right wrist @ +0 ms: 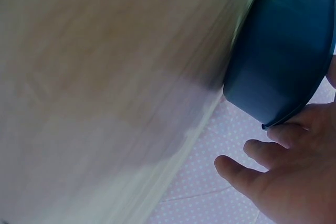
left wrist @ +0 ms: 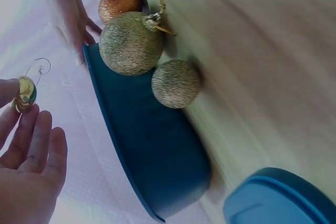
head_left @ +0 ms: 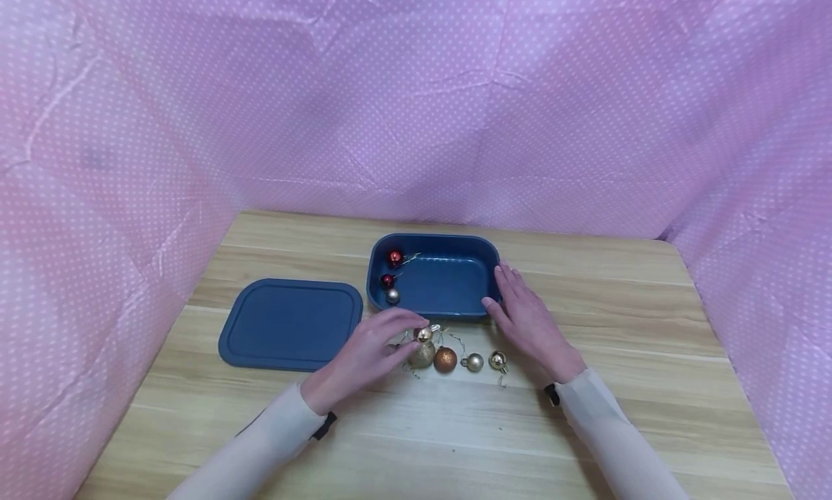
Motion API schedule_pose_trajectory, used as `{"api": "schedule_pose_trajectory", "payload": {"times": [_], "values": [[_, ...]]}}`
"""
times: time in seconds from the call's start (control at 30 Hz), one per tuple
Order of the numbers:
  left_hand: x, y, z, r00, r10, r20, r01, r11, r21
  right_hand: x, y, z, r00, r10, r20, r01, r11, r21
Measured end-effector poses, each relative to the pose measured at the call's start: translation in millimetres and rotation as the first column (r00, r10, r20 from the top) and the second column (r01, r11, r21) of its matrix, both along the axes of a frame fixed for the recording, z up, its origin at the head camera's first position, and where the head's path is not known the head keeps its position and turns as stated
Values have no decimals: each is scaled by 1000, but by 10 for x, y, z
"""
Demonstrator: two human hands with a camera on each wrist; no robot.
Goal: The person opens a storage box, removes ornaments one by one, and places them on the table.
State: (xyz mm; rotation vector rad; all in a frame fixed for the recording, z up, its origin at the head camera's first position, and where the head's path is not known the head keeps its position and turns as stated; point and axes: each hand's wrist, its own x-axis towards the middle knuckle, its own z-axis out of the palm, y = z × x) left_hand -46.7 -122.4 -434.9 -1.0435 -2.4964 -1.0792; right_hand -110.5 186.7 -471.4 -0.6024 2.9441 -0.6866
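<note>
My left hand (head_left: 368,345) pinches a small shiny gold bauble (left wrist: 26,94) between thumb and fingertips, its thin hanging loop sticking up. It is held above a row of ornaments in front of the dark blue box (head_left: 429,316). That row has a gold glitter ball (left wrist: 131,43), a smaller gold ball (left wrist: 176,84), a copper glitter ball (head_left: 445,360), a pale gold bauble (head_left: 474,362) and a shiny gold bauble (head_left: 497,360). Two red baubles (head_left: 394,258) and a small silvery bauble (head_left: 393,295) lie along the box's left inside. My right hand (head_left: 528,326) rests with extended fingers against the box's right rim.
The flat blue lid (head_left: 290,324) lies on the wooden table (head_left: 624,326) left of the box. Pink dotted cloth (head_left: 416,124) hangs behind the table and along both sides.
</note>
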Motion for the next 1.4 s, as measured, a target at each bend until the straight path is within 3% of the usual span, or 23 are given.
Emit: {"api": "schedule_pose_trajectory", "payload": {"times": [0.17,0.53,0.93,1.07,1.3,1.4], "values": [[29,-56,-37,1000,-3,-17,3,1000,14,-4,6,7,1000,1,2,-1,1000,-1],[99,-172,-170,993,-77,85,74,997,37,-1,18,-7,1000,6,7,-6,1000,-10],[185,-300,-317,987,-98,126,99,995,-1,-1,27,-6,1000,11,-4,-11,1000,-22],[201,-308,-339,986,-97,138,104,994,-41,-3,26,-8,1000,15,-5,-15,1000,-14],[244,-329,-346,965,-56,257,91,987,-129,-2,15,4,1000,19,-20,-19,1000,-13],[254,-331,-377,968,-51,246,92,983,-157,-3,12,1,1000,20,-21,-20,1000,-13]]}}
